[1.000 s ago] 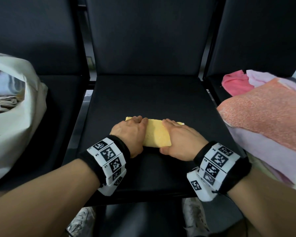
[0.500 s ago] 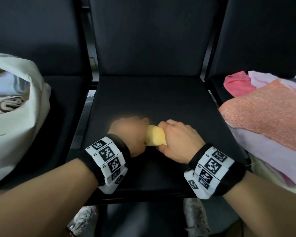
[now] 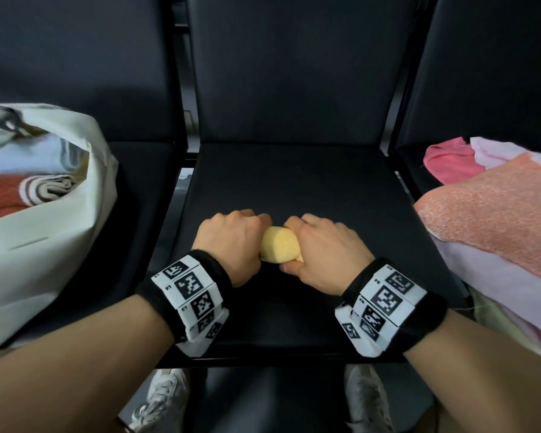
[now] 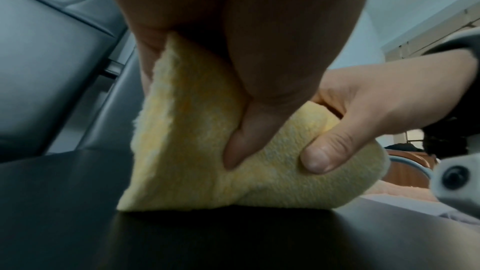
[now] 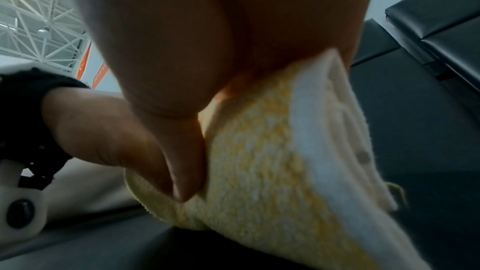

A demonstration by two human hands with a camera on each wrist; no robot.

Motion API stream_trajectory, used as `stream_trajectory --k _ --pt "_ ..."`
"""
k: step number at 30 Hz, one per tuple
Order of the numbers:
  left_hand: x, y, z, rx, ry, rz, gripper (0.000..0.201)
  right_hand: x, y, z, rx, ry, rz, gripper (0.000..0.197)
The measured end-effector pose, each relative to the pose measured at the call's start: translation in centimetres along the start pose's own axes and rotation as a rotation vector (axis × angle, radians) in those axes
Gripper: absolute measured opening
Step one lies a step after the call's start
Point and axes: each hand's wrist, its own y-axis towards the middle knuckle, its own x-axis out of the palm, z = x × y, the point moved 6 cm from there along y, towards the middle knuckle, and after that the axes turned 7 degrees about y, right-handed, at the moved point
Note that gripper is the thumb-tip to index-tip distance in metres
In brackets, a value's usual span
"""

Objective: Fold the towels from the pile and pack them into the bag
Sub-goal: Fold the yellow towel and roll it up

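Observation:
A small yellow towel (image 3: 278, 248) is bunched into a thick fold on the middle black seat (image 3: 294, 182). My left hand (image 3: 231, 242) grips its left end and my right hand (image 3: 322, 248) grips its right end, fingers curled over the top and thumbs underneath. In the left wrist view both thumbs press into the yellow towel (image 4: 187, 151), whose lower edge touches the seat. The right wrist view shows the yellow towel (image 5: 272, 161) with a white band. The cream bag (image 3: 44, 245) stands open on the left seat with folded towels inside. The towel pile (image 3: 494, 220) lies on the right seat.
Black seat backs (image 3: 294, 73) rise behind all three seats. Metal gaps separate the seats. A pink towel (image 3: 447, 157) and a lilac one lie in the pile under an orange one. My shoes (image 3: 160, 398) show below the seat's front edge.
The towel lay flat under both palms a second ago. Both hands have since curled round it and drawn together, folding it into a thick bundle.

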Motion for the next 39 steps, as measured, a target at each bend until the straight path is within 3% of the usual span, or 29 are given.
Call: stream_trajectory --k 13,28,39 --pt "-2.1 -4.9 -5.3 -0.109 -0.056 0.216 0.036 -1.2 -0.1 -6.3 -0.153 0.022 0.149 0.027" --pt "-4.6 -12.0 -14.6 -0.267 -0.116 0.44 0.047 -1.6 0.2 -16.4 -0.399 0.12 0.375 0.051" --pt "-6.9 -15.8 -22.3 -0.372 -0.15 0.605 0.043 -2.9 2.2 -24.4 -0.541 0.15 0.457 0.056"
